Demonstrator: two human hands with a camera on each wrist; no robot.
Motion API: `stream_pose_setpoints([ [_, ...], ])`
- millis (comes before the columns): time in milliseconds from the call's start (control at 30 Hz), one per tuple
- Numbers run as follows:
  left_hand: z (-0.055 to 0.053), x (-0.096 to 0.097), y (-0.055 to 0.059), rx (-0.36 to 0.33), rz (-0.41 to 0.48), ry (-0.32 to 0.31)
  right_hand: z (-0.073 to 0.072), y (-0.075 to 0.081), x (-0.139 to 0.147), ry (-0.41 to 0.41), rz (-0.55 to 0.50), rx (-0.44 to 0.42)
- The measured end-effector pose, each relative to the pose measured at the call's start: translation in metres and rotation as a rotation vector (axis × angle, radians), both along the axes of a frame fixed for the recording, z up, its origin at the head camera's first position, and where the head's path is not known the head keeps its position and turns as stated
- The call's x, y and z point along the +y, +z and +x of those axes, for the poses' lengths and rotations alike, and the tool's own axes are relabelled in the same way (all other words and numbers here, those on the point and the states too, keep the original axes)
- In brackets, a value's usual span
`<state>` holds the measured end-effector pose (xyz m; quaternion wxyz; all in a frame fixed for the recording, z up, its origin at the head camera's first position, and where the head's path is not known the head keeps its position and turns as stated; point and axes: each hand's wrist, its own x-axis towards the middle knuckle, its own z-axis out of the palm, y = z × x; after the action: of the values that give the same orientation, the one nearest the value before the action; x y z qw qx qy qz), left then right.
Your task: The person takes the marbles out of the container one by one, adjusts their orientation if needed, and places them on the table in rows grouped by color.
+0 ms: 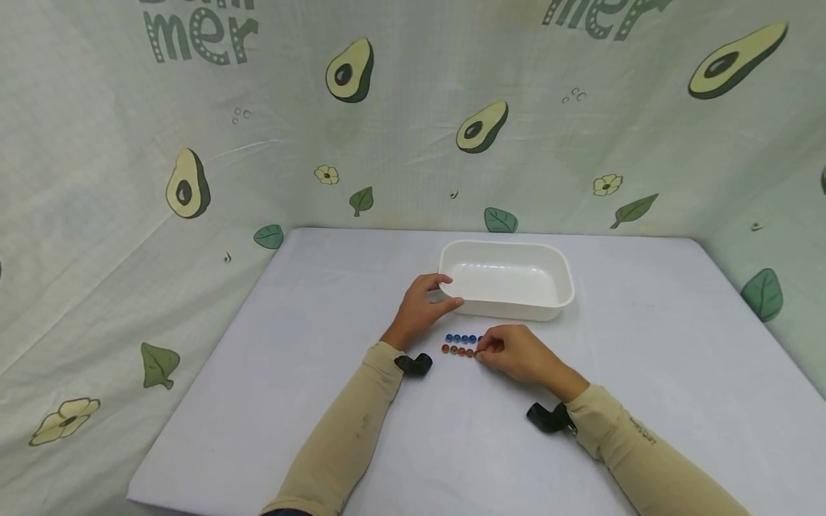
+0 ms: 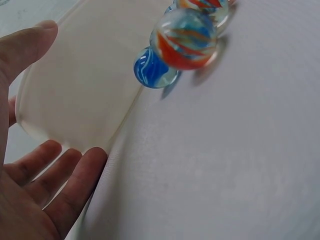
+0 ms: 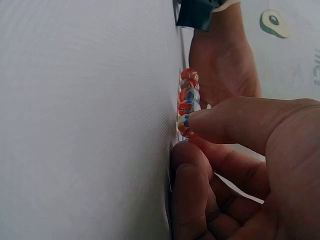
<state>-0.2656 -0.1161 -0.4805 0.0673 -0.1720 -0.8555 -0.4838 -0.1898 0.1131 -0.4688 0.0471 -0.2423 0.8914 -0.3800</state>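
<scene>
My left hand [image 1: 419, 309] grips the left end of a white rectangular plastic tray [image 1: 503, 309], thumb and fingers spread around its corner. In front of the tray, two short rows of glass marbles lie side by side on the cloth. The blue marbles [image 1: 464, 339] form the row nearer the tray; the orange-swirled marbles [image 1: 454, 350] run just before them. At the right end of the orange row, my right hand [image 1: 523, 352] pinches an orange-and-blue swirled marble [image 3: 184, 125] between thumb and index finger. Its fingers partly cover the blue row's right end.
A white cloth covers the table [image 1: 645, 344]. Behind and beside it hangs a pale curtain [image 1: 413, 143] printed with avocados and leaves. Dark wrist cameras sit at the left cuff [image 1: 414, 365] and right cuff [image 1: 548, 418].
</scene>
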Motion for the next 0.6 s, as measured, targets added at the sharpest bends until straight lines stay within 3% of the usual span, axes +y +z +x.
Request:
stream_pose_setpoints([
  [433,0.002,0.005,0.002,-0.035,0.024,-0.004,0.004,0.0,0.011,-0.037,-0.035,0.023],
  [600,0.002,-0.002,0.002,-0.098,0.121,0.037,0.006,0.002,0.022,-0.105,-0.089,0.0],
])
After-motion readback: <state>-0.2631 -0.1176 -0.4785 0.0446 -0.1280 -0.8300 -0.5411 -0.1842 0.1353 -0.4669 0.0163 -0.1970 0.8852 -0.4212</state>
